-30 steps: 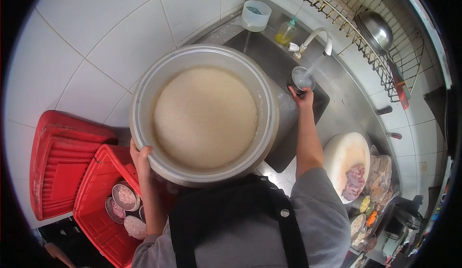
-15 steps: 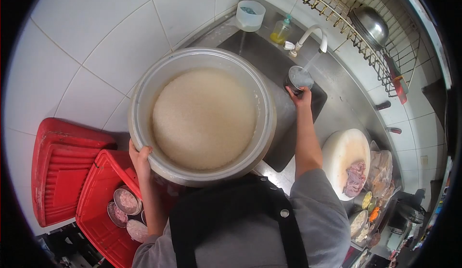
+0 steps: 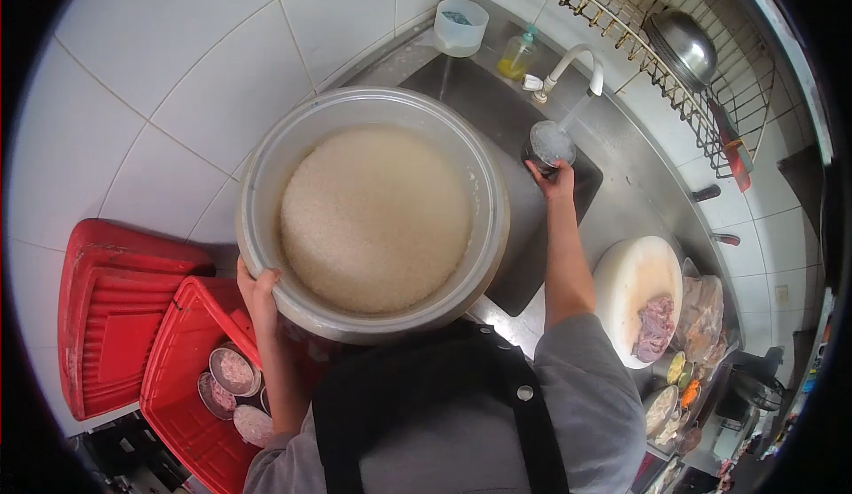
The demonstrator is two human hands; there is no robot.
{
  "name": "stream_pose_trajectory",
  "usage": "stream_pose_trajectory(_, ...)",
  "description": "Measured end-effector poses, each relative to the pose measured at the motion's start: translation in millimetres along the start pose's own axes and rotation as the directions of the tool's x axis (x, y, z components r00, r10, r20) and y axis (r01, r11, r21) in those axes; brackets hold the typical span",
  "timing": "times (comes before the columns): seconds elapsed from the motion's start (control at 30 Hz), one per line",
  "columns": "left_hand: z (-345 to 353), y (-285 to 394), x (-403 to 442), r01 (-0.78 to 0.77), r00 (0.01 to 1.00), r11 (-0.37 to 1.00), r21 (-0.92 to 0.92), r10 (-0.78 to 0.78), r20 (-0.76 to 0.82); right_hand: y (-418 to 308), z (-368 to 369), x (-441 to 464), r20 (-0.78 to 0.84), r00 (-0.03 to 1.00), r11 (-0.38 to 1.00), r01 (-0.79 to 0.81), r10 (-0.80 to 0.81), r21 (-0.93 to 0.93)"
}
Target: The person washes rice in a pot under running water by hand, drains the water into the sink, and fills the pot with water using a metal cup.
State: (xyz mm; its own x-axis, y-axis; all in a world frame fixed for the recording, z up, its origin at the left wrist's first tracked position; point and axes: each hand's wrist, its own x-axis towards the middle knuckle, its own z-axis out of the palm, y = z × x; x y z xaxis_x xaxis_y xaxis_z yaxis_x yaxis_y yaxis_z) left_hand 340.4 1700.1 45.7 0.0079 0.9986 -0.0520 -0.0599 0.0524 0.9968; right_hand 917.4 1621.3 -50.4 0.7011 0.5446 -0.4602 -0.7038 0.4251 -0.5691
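Observation:
A large round metal pot (image 3: 491, 201) stands at the sink's left, holding a broad heap of pale rice (image 3: 377, 219) in cloudy water. My left hand (image 3: 259, 290) grips the pot's near-left rim, thumb over the edge. Over the sink basin, my right hand (image 3: 552, 181) is closed around a dark-sided cup (image 3: 535, 150). Water runs from the white curved faucet (image 3: 581, 55) into this cup, and its surface looks bubbly and near the brim. The fingers under the cup are partly hidden.
A soap bottle (image 3: 516, 55) and a white tub (image 3: 461, 28) stand behind the sink (image 3: 497, 112). Overhead hangs a wire rack (image 3: 612, 19) with metal bowls. Right lies a round cutting board (image 3: 621, 290) with meat. Left is a red bin (image 3: 173, 379) holding bowls of minced meat.
Water in the cup looks slightly higher and more bubbly, and the cup has shifted a touch to the left. My left hand has stayed on the pot rim.

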Motion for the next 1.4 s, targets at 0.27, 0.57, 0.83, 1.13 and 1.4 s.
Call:
stream_pose_trajectory(0.27, -4.5, -3.5, 2.8, 0.015, 1.0, 0.999, 0.03, -0.015, 0.006, -3.6, -4.5, 7.8, 0.069, 0.997, 1.0, -0.017, 0.019, -0.02)
stream_pose_trajectory(0.57, -1.0, -1.3, 1.3, 0.003, 1.0, 1.0, 0.007, -0.003, -0.012, -3.1, 52.6, -54.6, 0.116, 0.988, 0.939, 0.137, -0.105, -0.316)
stream_pose_trajectory(0.83, -4.7, -6.0, 3.2, 0.027, 1.0, 0.999, 0.036, -0.027, -0.002, 46.9, 130.3, -169.2, 0.775, 0.536, 0.048, 0.831, -0.335, -0.554)
stream_pose_trajectory(1.13, -13.5, -18.9, -4.8, 0.012, 1.0, 0.999, -0.04, -0.013, -0.016, 60.6, 139.5, -183.1, 0.972, 0.177, -0.438, 0.87, -0.153, -0.227)
stream_pose_trajectory(1.4, -26.9, -37.9, -9.5, 0.046, 0.997, 0.993, -0.112, -0.052, -0.057, -6.6, 52.0, -5.7, -0.113, 0.962, 0.893, 0.184, -0.25, -0.41)
